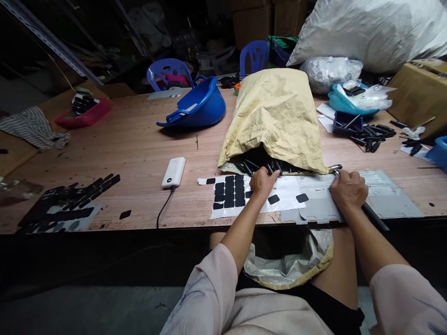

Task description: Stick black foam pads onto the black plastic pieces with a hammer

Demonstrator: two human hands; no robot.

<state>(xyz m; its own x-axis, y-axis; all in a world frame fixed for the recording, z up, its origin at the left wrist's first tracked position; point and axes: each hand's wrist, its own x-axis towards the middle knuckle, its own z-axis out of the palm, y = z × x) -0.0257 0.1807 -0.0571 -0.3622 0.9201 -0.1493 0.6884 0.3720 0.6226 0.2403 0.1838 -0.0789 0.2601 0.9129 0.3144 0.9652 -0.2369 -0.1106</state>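
**Left hand at the sack mouth, right hand closed on a black-handled tool**

Left hand (262,184): at the open near end of the yellowish sack (275,107), right by the loose black parts (248,168) showing in the mouth. Its fingers (273,175) are bent and mostly closed; can't tell if a part is gripped.

Right hand (349,191): fingers wrapped round the black-handled tool (375,217), over the grey sheet (393,197) at the near edge of the worktop (132,139). Metal end sticks out on the far-left side of the hand, close to the sack's near right corner; handle slants out near-right.

White backing sheet (288,186) lies just near of the sack, black stickers (229,191) in rows on its left part, a few single ones further right. Its right end meets the grey sheet.

Left of that: white power bank (173,172), black cable (165,207) running to the near edge. Blue basin (200,104) sits tilted, far-left of the sack. Red tray (84,118) at far left.

Right of the sack: teal basin (356,104) with clear plastic in it, dark blue box (347,123) just near of it, pile of black pieces (373,137) beside the box.
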